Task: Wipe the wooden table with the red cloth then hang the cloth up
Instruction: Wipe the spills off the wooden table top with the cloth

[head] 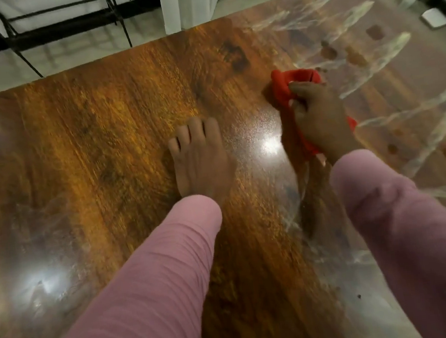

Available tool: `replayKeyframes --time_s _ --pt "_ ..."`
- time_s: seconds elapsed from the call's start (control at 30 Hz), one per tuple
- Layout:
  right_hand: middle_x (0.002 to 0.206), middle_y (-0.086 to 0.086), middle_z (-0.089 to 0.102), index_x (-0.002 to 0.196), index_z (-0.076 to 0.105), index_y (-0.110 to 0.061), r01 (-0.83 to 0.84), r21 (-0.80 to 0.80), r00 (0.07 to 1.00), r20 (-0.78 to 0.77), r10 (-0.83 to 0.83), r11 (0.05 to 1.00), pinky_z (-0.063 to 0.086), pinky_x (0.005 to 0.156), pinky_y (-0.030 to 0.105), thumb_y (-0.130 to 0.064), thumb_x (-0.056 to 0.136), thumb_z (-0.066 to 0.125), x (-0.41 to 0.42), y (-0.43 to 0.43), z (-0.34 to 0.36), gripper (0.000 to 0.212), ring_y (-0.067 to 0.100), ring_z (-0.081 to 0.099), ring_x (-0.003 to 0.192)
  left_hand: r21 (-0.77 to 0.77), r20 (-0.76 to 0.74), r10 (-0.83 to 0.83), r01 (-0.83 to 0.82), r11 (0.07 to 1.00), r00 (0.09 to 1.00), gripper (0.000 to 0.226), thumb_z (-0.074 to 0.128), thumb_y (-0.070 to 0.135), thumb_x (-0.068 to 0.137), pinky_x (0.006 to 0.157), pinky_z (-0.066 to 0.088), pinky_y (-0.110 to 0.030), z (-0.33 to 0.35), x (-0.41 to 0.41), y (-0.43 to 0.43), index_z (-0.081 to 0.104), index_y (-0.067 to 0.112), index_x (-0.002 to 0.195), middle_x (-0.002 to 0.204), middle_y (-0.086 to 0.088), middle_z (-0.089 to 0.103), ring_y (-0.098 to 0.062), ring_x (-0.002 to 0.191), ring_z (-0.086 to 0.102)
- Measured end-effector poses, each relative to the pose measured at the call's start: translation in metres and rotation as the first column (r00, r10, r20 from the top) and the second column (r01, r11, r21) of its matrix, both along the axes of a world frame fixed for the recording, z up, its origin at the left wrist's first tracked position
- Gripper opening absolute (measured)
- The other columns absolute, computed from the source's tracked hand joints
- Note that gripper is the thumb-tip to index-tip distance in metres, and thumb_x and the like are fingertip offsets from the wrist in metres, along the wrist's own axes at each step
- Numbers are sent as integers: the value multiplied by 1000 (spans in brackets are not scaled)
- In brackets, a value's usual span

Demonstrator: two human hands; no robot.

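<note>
1. Cloth first, from the head view: the red cloth [287, 86] looks soft, light and limp. It is bunched into a wad on the wooden table [103, 126], at about 1 o'clock from frame centre. A bunched fistful suits wiping; for hanging, a corner or edge would be the better hold.
2. The right hand [320, 121] has its fingers curled into the wad and presses it to the wood. The left hand [202, 160] lies flat near centre with straight fingers, holding nothing.
3. Pale streaks [369, 59] and brown spots [329, 52] lie toward 2 o'clock, probably unwiped.
4. The right hand covers the middle of the cloth. Motion blur hides its weave, and whether it is damp cannot be told. No hook or rail shows. The black frame [40, 36] at 11 o'clock is cut off.
</note>
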State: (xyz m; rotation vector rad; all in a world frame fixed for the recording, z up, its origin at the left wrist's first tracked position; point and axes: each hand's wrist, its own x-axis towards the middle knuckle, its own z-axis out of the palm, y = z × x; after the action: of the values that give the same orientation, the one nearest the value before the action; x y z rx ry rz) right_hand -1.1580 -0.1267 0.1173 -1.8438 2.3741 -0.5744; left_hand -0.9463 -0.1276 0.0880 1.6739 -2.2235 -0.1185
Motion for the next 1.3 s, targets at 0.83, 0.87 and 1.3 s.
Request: replayKeyframes --time_s 0.83,0.87,1.3 --pt "126 6 63 114 67 -7 -215 -11 975 59 216 976 33 94 27 -6 85 59 99 122 -10 30 31 58 104 -31 19 7 -6 1000 1000 28 35 17 83 86 34 -48 -1 -3 -1 51 13 106 109 -13 54 -35 102 48" --pt "126 6 63 115 67 -7 -211 3 976 49 211 977 35 95 30 -6 86 59 90 123 -8 30 31 58 104 -29 9 7 -7 1000 1000 32 32 19 81 87 34 -48 -1 -2 -1 52 13 106 109 -13 54 -34 102 48" --pt "127 2 62 114 68 -10 -96 -10 989 112 97 995 35 95 27 -6 84 60 100 157 -9 31 24 52 103 -45 -10 2 -3 999 1000 29 46 15 76 87 36 -47 -5 -4 -3 50 13 105 108 -13 54 -34 101 49"
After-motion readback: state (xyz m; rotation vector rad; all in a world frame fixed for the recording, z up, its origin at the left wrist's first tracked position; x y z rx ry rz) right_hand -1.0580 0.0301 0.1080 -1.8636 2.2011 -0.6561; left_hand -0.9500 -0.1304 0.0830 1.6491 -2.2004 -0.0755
